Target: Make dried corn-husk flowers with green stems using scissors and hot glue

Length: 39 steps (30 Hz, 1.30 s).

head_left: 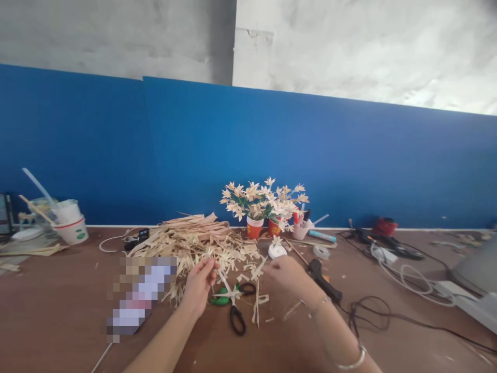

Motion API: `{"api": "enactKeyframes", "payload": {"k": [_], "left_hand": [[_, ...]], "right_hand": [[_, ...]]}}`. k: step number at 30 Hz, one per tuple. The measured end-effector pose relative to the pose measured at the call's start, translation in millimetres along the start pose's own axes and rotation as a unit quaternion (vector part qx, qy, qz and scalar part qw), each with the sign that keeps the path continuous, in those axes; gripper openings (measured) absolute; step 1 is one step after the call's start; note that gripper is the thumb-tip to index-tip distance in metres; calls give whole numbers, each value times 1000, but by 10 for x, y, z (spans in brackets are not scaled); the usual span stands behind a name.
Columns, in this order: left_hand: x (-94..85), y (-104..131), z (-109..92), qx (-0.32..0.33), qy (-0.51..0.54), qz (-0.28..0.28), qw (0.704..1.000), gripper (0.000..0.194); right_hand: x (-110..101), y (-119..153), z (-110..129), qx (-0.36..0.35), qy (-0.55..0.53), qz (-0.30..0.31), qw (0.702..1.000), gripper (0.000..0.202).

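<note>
My left hand (200, 287) is closed in a pinch at the front of a heap of pale dry husk strips (194, 233); whatever its fingertips hold is too small to make out. Opposite it, my right hand (287, 277) is closed too, its fingertips beside pale strip pieces (257, 270), and I cannot tell whether they grip one. Between the hands lie scissors (236, 311) with black handles, a pale star-shaped flower on them. Something green (220, 298) shows next to the blades. A white roll (277, 250) with a pale flower on top sits just behind my right hand.
Pale flowers (252, 194) stand in red cups (254, 228) by the blue partition (233, 145). A black glue gun (324, 282) and tangled cables (373, 313) lie to the right. A clear tape roll (321, 252) is near. A white cup (72, 228) stands far left, a blurred-out phone-like object (142, 298) nearer.
</note>
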State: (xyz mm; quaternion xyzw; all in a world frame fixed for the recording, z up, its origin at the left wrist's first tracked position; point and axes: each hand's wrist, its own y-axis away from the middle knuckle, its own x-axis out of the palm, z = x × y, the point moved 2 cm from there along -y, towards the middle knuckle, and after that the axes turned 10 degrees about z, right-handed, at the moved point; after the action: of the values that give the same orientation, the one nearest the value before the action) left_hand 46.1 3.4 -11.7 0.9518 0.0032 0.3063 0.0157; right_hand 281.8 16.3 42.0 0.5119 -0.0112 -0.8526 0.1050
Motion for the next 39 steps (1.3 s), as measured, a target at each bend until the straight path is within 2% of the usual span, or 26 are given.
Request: {"api": "enactKeyframes", "payload": {"k": [2,4,8,10,13,19,26,28,30,32,36,39], "left_hand": [[12,12,-7,1,-6,0,1000,23],[17,24,-11,3,-13,-2,1000,23],[8,26,-11,7,-28,-4,1000,25],[2,17,-11,8,-32,-2,999,26],[1,3,-12,5,-36,0,999,28],[53,35,-20,-4,-78,22,997,28],[147,111,-3,-47,-84,68,993,35],[151,118,6,-46,-73,62,994,36],[155,119,13,-44,-59,71,995,33],[151,115,22,-52,-61,68,994,28],[143,109,34,-69,-87,56,992,28],[143,110,36,-69,-102,52,991,29]], "right_hand": [[205,83,326,-127,32,47,990,17],[419,146,576,-185,58,67,979,21],[741,190,802,-201,96,91,971,25],[787,185,816,-219,75,71,970,27],[737,154,739,-216,38,43,975,27],[471,112,422,-141,-15,24,990,24],[212,173,57,-103,-43,-37,993,29],[127,193,-93,-87,-39,-52,994,30],[24,223,-281,-28,-13,-62,998,29],[-87,271,-490,72,38,-69,994,29],[-221,374,-838,247,158,-92,952,35],[-185,380,-995,312,179,-79,930,32]]}}
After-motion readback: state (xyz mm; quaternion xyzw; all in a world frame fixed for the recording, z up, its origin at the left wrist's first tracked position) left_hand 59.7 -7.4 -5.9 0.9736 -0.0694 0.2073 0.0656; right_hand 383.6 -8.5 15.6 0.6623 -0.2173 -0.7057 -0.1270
